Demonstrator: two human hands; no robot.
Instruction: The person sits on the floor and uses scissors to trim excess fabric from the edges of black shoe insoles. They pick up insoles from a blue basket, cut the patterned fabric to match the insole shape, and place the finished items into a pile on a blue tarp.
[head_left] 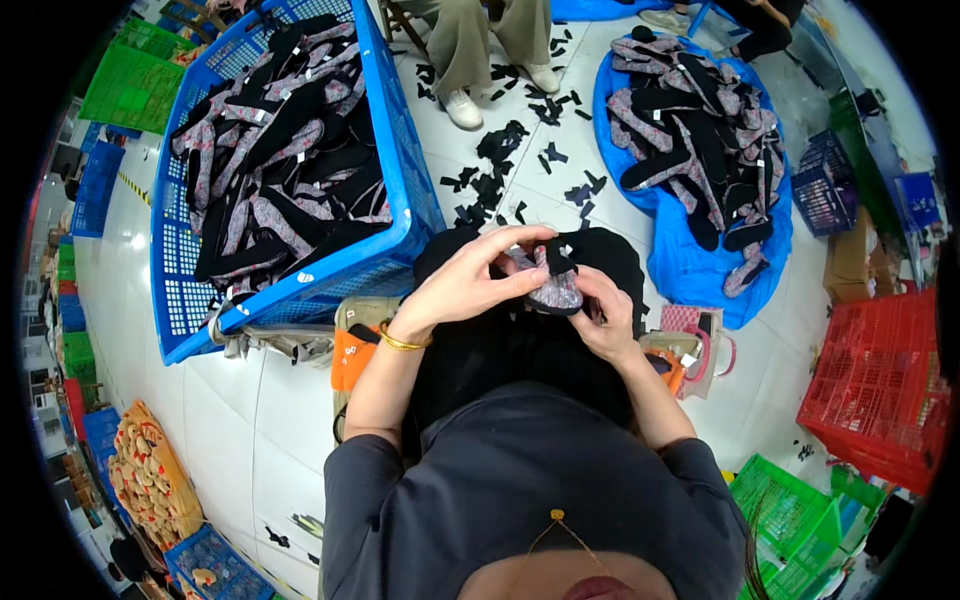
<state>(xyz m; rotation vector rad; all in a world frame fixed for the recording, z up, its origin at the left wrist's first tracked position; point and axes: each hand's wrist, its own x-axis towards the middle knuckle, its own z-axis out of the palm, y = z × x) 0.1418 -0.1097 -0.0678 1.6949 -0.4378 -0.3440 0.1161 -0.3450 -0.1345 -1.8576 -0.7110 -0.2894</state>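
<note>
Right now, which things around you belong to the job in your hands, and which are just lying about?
Seemingly the job:
floral piece, held by left hand and right hand
similar pieces, in the blue basket and on the blue sheet

Apparently just lying about:
black scraps on the floor, perhaps offcuts
red crate
cardboard box

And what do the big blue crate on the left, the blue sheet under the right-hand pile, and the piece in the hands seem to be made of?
Big blue crate: probably rigid plastic, slightly glossy, by its regular lattice. Blue sheet: perhaps thin plastic or coated cloth, smooth, spread with an uneven edge. Held piece: apparently matt fabric, by its speckled, textile-like surface; fibre unclear.
</note>
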